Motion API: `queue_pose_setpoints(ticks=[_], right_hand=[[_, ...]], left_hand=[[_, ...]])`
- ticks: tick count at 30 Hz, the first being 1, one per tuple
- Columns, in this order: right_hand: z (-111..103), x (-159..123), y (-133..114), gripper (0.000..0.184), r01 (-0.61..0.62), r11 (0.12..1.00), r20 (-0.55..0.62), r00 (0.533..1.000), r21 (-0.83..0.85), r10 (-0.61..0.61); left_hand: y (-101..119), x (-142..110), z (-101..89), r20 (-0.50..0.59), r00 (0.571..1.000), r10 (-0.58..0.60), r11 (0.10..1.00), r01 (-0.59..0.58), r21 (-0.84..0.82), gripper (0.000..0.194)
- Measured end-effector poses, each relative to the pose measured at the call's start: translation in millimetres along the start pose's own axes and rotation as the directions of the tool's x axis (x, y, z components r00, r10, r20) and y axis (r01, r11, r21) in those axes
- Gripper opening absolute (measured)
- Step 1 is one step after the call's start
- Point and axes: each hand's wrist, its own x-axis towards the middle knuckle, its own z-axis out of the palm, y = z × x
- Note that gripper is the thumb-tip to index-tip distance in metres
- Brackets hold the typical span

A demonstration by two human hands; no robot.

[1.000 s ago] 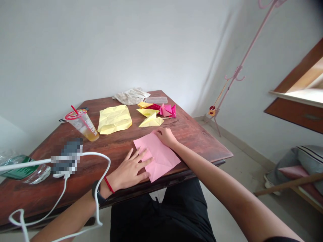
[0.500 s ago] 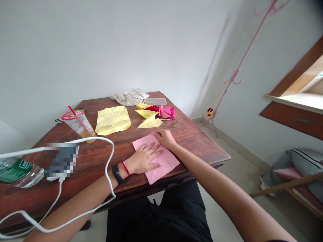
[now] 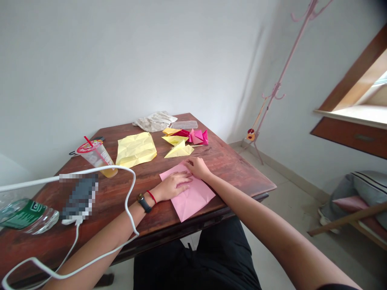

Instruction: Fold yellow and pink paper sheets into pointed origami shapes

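A creased sheet of pink paper point(image 3: 193, 199) lies on the table near its front edge. My left hand point(image 3: 173, 186) rests flat on its left half, fingers stretched toward the right. At the paper's far edge, my right hand point(image 3: 198, 167) has its fingers curled in a pinch on the sheet; the fingertips are partly hidden. Just beyond are folded pale-yellow paper point(image 3: 180, 150) and folded bright-pink paper point(image 3: 198, 137). To the left of these lies a creased yellow sheet point(image 3: 136, 149).
On the left of the wooden table point(image 3: 242, 173) are a tilted drink cup point(image 3: 98, 155), a phone point(image 3: 80, 197) with a white cable point(image 3: 133, 201), and a plastic bottle point(image 3: 30, 213). A crumpled cloth point(image 3: 155, 121) and a clear plastic case point(image 3: 184, 125) sit at the back.
My left hand has slid up and slightly left on the pink paper, its fingers closer together. My right hand stays at the far edge. The whole view has shifted a little.
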Motion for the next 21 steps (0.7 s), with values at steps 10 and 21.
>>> queue_pose_setpoints(ticks=[10, 21], right_hand=[[0, 1, 0, 0.019, -0.012, 1.000, -0.011, 1.000, -0.019, 0.011], [1, 1, 0, 0.020, -0.006, 1.000, -0.013, 1.000, -0.030, 0.006]], left_hand=[[-15, 3, 16.8, -0.103, 0.964, -0.245, 0.934, 0.263, 0.242, 0.071], [25, -33, 9.5, 0.126, 0.987, -0.099, 0.959, 0.061, 0.277, 0.069]])
